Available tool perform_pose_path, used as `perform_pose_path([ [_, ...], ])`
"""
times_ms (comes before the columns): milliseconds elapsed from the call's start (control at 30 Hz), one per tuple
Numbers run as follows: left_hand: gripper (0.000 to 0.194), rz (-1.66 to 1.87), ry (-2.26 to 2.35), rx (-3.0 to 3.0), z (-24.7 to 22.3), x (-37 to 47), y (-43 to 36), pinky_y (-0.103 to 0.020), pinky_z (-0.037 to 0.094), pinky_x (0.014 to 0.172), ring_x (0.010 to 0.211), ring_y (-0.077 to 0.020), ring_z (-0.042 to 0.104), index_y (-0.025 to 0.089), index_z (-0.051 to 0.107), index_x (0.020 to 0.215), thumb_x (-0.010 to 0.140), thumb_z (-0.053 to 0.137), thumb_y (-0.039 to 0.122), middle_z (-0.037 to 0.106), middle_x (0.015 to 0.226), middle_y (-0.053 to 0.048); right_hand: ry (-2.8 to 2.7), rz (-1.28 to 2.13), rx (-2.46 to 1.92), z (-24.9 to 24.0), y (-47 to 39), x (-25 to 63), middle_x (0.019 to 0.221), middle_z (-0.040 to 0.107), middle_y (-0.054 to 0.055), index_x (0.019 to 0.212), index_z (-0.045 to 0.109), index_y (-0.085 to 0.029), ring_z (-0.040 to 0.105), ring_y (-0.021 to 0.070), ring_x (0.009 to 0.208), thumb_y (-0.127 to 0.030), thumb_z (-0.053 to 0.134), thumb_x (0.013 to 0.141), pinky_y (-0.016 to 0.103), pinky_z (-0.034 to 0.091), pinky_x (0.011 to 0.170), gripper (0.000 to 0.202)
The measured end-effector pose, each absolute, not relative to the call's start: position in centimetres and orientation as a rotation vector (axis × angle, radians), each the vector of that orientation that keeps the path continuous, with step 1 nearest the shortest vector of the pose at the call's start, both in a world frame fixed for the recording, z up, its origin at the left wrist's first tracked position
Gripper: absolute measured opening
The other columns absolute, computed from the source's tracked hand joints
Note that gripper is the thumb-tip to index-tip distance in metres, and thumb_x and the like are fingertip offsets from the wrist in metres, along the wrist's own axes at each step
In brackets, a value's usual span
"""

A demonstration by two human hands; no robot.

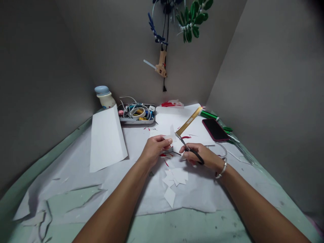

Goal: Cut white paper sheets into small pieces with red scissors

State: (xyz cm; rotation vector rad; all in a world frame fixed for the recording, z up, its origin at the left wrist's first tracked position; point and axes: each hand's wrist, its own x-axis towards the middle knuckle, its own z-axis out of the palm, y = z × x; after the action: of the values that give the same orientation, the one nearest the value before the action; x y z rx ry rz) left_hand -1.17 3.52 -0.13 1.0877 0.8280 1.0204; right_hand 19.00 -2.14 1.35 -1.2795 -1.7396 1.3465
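Between its thumb and fingers, my left hand (155,147) pinches a small piece of white paper (172,133). A pair of black-handled scissors (194,154) is gripped in my right hand (205,157), its blades pointing up and left toward that paper. Whether the blades touch the paper I cannot tell. Below both hands lie several cut white paper pieces (177,176), with a diamond-shaped piece (169,196) nearest me. Just beyond the scissors' tips, a gold strip (189,121) with lettering rests on white sheets (167,116).
A folded white sheet (106,141) lies at left, near a blue-capped bottle (105,97) and a metal tray (138,122) of cords and tape. At right are a phone (215,129) and a green spool (209,115). A glue gun (161,64) hangs on the wall.
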Motion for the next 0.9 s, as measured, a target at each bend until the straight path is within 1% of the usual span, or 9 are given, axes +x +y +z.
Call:
perform_pose_path([
  [100,0.021,1.052,0.827,1.102,0.0,-1.2,3.5,-0.029,0.042,0.065,0.062,-0.0122,0.053,0.012,0.065,0.068,0.064,0.076,0.03,0.06,0.068,-0.005,-1.738,1.338,-1.29,1.9,-2.1,19.7,0.055,0.053,-0.004,0.091,0.061,-0.017,0.046,0.0101,0.048,-0.039,0.062,0.077,0.023,0.034,0.048,0.026],
  [233,0.019,0.95,0.841,1.151,0.2,-0.7,2.9,-0.027,0.039,0.058,0.056,-0.0113,0.05,0.013,0.066,0.068,0.066,0.074,0.03,0.058,0.063,-0.004,-1.476,1.0,-1.229,1.7,-1.8,19.0,0.068,0.057,-0.002,0.095,0.056,-0.02,0.051,0.0123,0.059,-0.037,0.064,0.075,0.025,0.039,0.057,0.027],
  [333,0.02,0.893,0.835,1.229,0.2,-0.1,2.3,-0.026,0.035,0.053,0.052,-0.0111,0.048,0.013,0.066,0.067,0.066,0.073,0.031,0.057,0.058,-0.003,-1.412,0.86,-1.193,1.0,-1.8,17.6,0.069,0.055,-0.002,0.092,0.055,-0.021,0.05,0.0126,0.06,-0.036,0.067,0.072,0.026,0.04,0.058,0.028],
  [433,0.021,0.893,0.854,1.248,0.0,0.2,2.2,-0.026,0.035,0.053,0.051,-0.0109,0.048,0.013,0.067,0.068,0.063,0.075,0.032,0.058,0.057,-0.003,-1.377,0.779,-1.196,0.4,-1.8,16.6,0.07,0.055,-0.002,0.092,0.054,-0.022,0.048,0.0123,0.059,-0.035,0.065,0.073,0.026,0.04,0.057,0.026],
  [633,0.022,0.895,0.838,1.254,-0.4,0.1,2.3,-0.026,0.036,0.053,0.052,-0.011,0.049,0.013,0.068,0.072,0.063,0.075,0.032,0.058,0.059,-0.003,-1.372,0.788,-1.168,-0.4,-1.6,16.5,0.074,0.056,-0.001,0.093,0.055,-0.021,0.051,0.0139,0.066,-0.031,0.064,0.072,0.026,0.042,0.062,0.024],
  [767,0.019,0.874,0.844,1.288,-0.3,0.2,2.2,-0.026,0.037,0.055,0.054,-0.0112,0.049,0.013,0.068,0.07,0.064,0.074,0.029,0.057,0.058,-0.002,-1.391,0.828,-1.175,-0.4,-1.7,16.5,0.072,0.055,-0.001,0.092,0.054,-0.021,0.05,0.0136,0.065,-0.028,0.063,0.071,0.026,0.042,0.063,0.024],
  [900,0.016,0.862,0.875,1.301,-0.3,0.4,2.0,-0.026,0.037,0.055,0.054,-0.0116,0.05,0.013,0.067,0.068,0.064,0.074,0.027,0.057,0.058,-0.003,-1.382,0.832,-1.203,-0.1,-1.8,16.2,0.075,0.055,-0.001,0.091,0.054,-0.021,0.05,0.0133,0.065,-0.027,0.061,0.071,0.026,0.041,0.063,0.022],
])
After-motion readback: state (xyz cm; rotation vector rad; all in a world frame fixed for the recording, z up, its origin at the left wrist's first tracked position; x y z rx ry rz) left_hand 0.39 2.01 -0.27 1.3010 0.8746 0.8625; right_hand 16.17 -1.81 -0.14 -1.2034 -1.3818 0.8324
